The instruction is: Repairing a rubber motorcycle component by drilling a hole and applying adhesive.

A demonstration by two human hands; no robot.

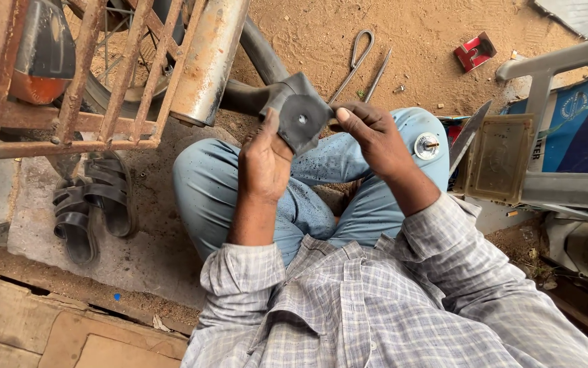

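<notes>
I sit on the ground with a black rubber inner tube held up over my knees. My left hand grips the tube's folded part from the left, thumb on its face. My right hand pinches the tube's right edge. A roughened grey patch area with a small light spot shows in the middle of the fold. The tube runs back up and left toward a wheel. On my right knee rests a small round metal tin.
A rusty metal frame and a grey cylinder stand at upper left. Black sandals lie on a concrete slab. A bent metal tool, a red object on the sand, a knife blade and boxes are at right.
</notes>
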